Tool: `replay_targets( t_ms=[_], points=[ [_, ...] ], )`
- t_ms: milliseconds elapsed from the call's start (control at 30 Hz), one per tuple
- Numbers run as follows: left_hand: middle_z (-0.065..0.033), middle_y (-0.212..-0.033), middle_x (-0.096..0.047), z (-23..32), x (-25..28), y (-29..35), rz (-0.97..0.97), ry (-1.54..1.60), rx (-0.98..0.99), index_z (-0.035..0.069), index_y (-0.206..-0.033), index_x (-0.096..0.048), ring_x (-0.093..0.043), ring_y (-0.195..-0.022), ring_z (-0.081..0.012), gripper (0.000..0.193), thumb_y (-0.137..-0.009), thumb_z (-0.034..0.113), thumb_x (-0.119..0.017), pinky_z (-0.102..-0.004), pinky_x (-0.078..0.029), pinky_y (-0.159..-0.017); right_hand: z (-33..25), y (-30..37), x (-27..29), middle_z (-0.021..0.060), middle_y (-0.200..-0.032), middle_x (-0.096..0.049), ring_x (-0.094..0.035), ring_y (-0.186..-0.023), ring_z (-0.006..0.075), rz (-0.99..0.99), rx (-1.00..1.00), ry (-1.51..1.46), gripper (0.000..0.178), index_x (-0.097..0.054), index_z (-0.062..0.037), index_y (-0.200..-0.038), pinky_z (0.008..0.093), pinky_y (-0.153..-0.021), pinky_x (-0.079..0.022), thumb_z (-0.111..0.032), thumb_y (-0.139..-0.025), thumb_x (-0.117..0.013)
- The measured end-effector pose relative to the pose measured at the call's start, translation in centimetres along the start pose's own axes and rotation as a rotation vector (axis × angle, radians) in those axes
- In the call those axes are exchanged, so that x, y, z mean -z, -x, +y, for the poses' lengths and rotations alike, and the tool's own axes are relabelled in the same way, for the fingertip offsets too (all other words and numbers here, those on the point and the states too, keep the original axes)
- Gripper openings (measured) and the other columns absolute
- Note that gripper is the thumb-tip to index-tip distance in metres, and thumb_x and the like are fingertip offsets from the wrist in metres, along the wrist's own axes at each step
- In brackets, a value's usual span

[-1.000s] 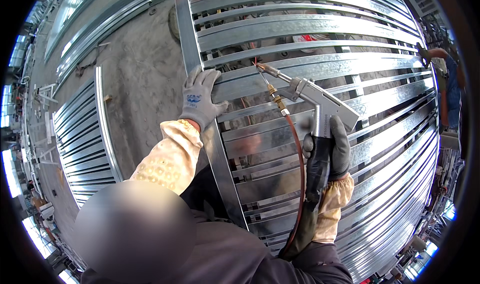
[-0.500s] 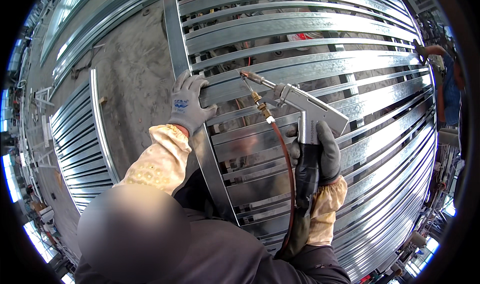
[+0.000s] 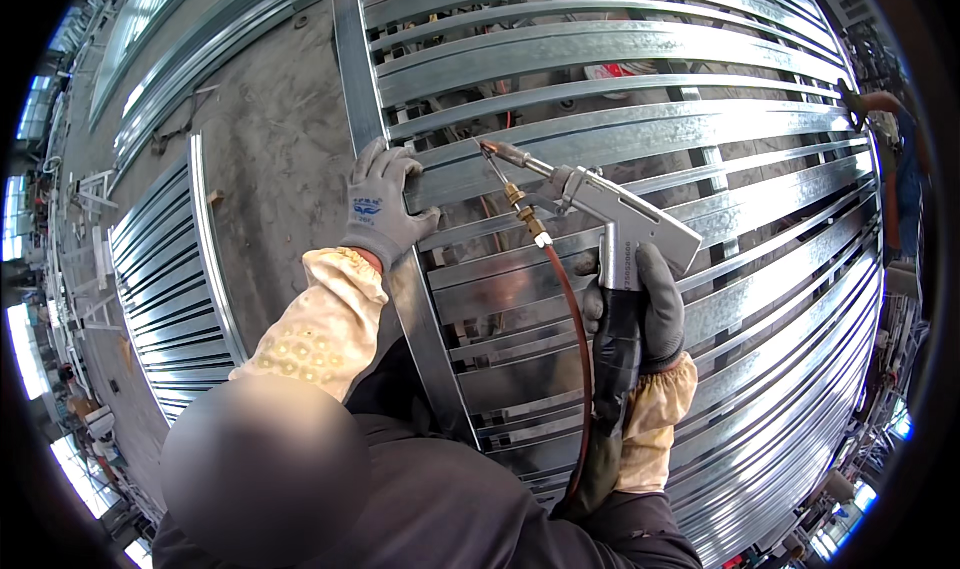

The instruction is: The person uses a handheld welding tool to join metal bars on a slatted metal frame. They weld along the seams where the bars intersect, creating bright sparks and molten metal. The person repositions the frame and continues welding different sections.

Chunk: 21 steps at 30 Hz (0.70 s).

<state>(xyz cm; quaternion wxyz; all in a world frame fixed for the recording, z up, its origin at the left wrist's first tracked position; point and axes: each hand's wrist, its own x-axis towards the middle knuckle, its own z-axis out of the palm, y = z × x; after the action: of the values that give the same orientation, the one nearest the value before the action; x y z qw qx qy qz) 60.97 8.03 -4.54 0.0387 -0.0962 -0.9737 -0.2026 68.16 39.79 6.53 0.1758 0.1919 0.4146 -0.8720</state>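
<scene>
In a grey glove, my left hand (image 3: 383, 207) lies over the side rail (image 3: 428, 339) of a large galvanized metal frame, fingers stretched forward and thumb apart. Its fingertips are by the end of a wide slat (image 3: 640, 124). My right hand (image 3: 660, 309), also gloved, is wrapped round the black-taped grip of a silver welding gun (image 3: 640, 227). The gun points left, its copper-coloured nozzle (image 3: 512, 156) just over that slat, close to my left fingers. A brass wire-feed fitting (image 3: 520, 205) with a red-brown hose (image 3: 581, 354) hangs beneath the nozzle.
Long parallel slats stretch right, with gaps between them showing the floor and clutter. A smaller slatted panel (image 3: 180, 289) lies at left, and long metal profiles (image 3: 200, 64) lie far left. Another person's arm (image 3: 880, 101) reaches to the frame's far right edge.
The whole scene sits slightly further right in the picture. Both hands and the welding gun keep their places on the frame.
</scene>
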Motion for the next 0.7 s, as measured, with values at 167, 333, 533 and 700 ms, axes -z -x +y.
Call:
replay_targets(
  t_ms=[167,333,533,700],
  points=[
    [-0.009,-0.131,-0.058,-0.1,-0.1,0.1,-0.003,-0.023,0.006,0.012,-0.106,-0.062,-0.039,-0.137,-0.0382,0.054,-0.059,0.03,-0.083,-0.0489,-0.029,-0.117,0.3,0.0,0.2,0.0195,-0.092,-0.068,-0.065,-0.061,0.0224,0.012,0.009,0.03,0.039,-0.056,0.0075,-0.117,0.0319,-0.05,-0.054,-0.027,-0.102,-0.05],
    [-0.0091,-0.131,-0.058,0.1,0.0,0.2,0.012,-0.04,-0.006,0.013,-0.108,-0.063,-0.039,-0.137,-0.0383,0.054,-0.061,0.029,-0.083,-0.0486,-0.029,-0.117,0.8,-0.2,0.2,0.026,-0.095,-0.066,-0.064,-0.057,0.0213,0.021,0.021,0.07,0.047,-0.052,0.0093,-0.12,0.0298,-0.045,-0.054,-0.035,-0.105,-0.044],
    [-0.0063,-0.129,-0.058,2.1,-1.4,1.5,0.058,-0.172,-0.161,0.016,-0.114,-0.064,-0.047,-0.129,-0.0347,0.045,-0.069,0.018,-0.074,-0.0472,-0.039,-0.108,0.9,-0.4,-0.3,0.0226,-0.095,-0.066,-0.064,-0.057,0.0199,0.014,-0.024,0.099,0.048,-0.055,0.009,-0.117,0.0293,-0.045,-0.054,-0.036,-0.105,-0.043],
    [-0.0131,-0.135,-0.054,6.6,-2.0,2.3,-0.031,-0.245,-0.044,0.006,-0.119,-0.062,-0.048,-0.128,-0.0342,0.042,-0.078,0.019,-0.064,-0.0463,-0.041,-0.106,1.4,-1.2,-0.4,0.017,-0.087,-0.069,-0.064,-0.058,0.0206,-0.071,-0.058,0.098,0.036,-0.059,0.0076,-0.115,0.0305,-0.051,-0.054,-0.025,-0.103,-0.049]
  ],
)
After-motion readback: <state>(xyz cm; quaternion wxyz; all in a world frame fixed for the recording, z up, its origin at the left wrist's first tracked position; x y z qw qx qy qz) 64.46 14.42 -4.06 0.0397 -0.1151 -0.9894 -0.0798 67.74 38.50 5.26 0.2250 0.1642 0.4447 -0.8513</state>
